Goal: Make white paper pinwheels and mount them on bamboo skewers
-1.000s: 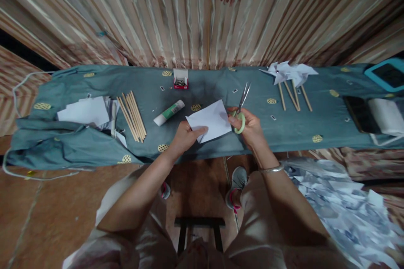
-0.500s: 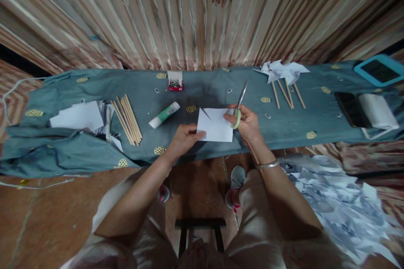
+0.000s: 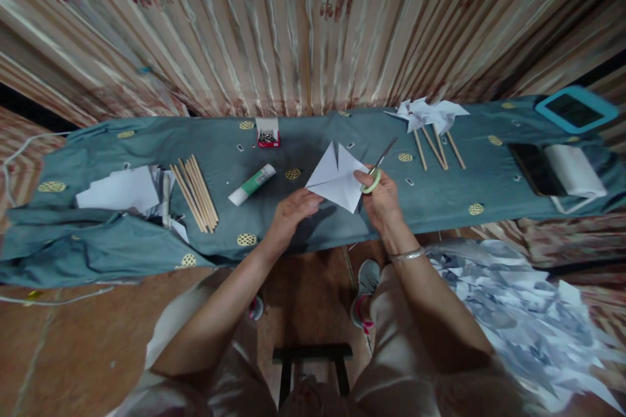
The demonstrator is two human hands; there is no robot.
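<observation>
My left hand [image 3: 289,210] pinches the left corner of a white paper square [image 3: 337,177], which is turned like a diamond and has a slit cut in from its top corner. My right hand [image 3: 382,199] grips green-handled scissors [image 3: 377,168] with its fingers through the loops, and its thumb rests on the paper's right corner. The blades point up and to the right, clear of the paper. Both hands are above the teal cloth [image 3: 303,143] that covers the bench.
A glue stick [image 3: 251,184], a bundle of wooden sticks [image 3: 194,193], a red box of pins [image 3: 268,132] and a paper stack [image 3: 122,187] lie to the left. Finished pinwheels [image 3: 428,118], a phone [image 3: 533,168], a white roll [image 3: 574,169] and a blue-framed tablet [image 3: 576,109] lie right. Paper scraps [image 3: 528,313] cover the floor.
The paper has been turned from a tilted square to a diamond. A slit now shows at its top corner. The scissors have swung from pointing up to pointing up and right.
</observation>
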